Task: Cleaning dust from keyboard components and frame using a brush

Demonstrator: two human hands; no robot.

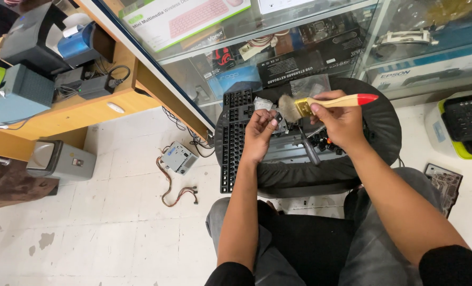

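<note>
So here we've got our right hand closed around a flat paintbrush with a pale wooden handle, red tip and brass-coloured ferrule, just above the middle of the frame. The bristles point left, right beside a small grey keyboard part that our left hand pinches between curled fingertips. Can't really tell what the part is exactly, it's mostly hidden by the fingers.

Both hands hover over a round black padded stool used as a work surface, with a black keyboard frame lying along its left edge and loose black keycaps in the middle.

Handling-wise, we'd guess that little piece is light, stiff plastic and a bit fragile, so an edge pinch like this seems right. The brush looks light too, soft bristles, and gripping near the ferrule gives the most control.

Lower left of centre there's a small grey metal box with trailing wires on the white tiled floor.
</note>
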